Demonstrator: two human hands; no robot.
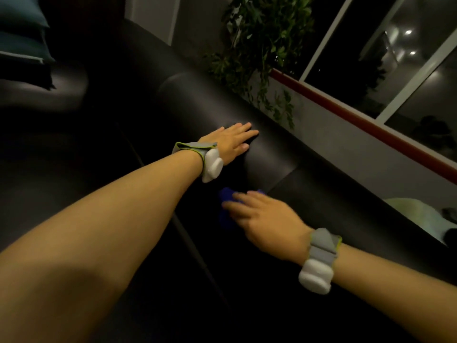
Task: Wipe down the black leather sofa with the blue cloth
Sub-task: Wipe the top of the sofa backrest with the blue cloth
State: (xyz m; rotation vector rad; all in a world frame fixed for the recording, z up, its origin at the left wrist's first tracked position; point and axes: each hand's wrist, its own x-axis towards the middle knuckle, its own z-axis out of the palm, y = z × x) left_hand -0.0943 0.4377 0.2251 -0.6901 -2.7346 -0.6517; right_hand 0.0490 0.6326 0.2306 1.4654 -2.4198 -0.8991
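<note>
Black leather fills most of the head view: the sofa (197,100) runs on a slant from upper left to lower right, its rounded back top catching a dull sheen, with a seam between two back cushions just right of centre. The left hand (231,142) lies flat on the top of the back, fingers straight and close together, palm down on the leather and holding nothing. Below it, on the front face of the back cushion near the seam, the right hand (262,216) presses the blue cloth (226,194) against the leather; the fingers are spread over the bunched cloth, which shows past the fingertips and is blurred, so whether they curl round it or merely push it I cannot tell. Each wrist carries a grey strap with a white block, the left wristband (210,162) and the right wristband (319,263). Behind the sofa a leafy plant (259,45) hangs against the wall, beside a red rail (371,125) under dark window panes. At upper left a teal cushion (22,33) rests on the sofa's far end.
</note>
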